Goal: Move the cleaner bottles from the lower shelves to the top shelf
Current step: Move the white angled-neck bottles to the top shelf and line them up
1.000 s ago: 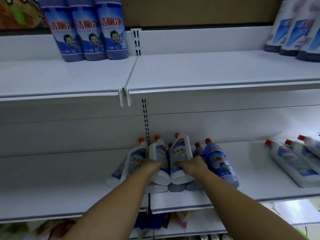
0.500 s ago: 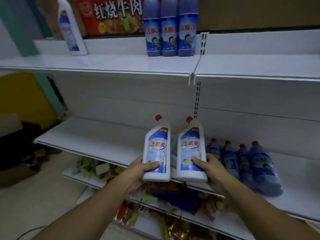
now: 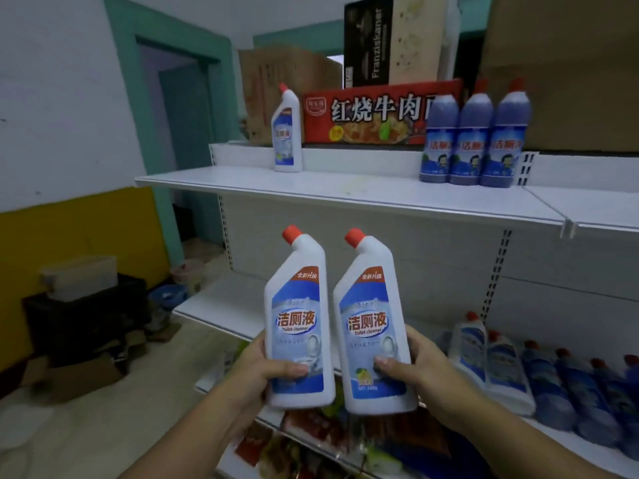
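My left hand [image 3: 257, 369] grips a white cleaner bottle [image 3: 297, 316] with a red cap, held upright. Beside it, my right hand [image 3: 420, 368] grips a second white bottle [image 3: 371, 323] of the same kind. Both hang in front of the shelving, below the top shelf [image 3: 345, 191]. On that shelf stand one white bottle [image 3: 286, 133] at the left and three blue bottles [image 3: 473, 143] further right. Two white bottles [image 3: 491, 361] and several blue bottles [image 3: 567, 388] lie on the lower shelf [image 3: 214, 309] at the right.
A red printed carton [image 3: 366, 115] and brown cardboard boxes [image 3: 276, 81] sit above and behind the top shelf. Packaged goods [image 3: 311, 433] fill the bottom shelf. A dark crate stack [image 3: 86, 316] stands at the left wall by a green door frame [image 3: 124, 81].
Both hands lifted the two white bottles off the lower shelf pile and raised them upright. My view swung left and up, bringing the top shelf's left end and the doorway into sight.
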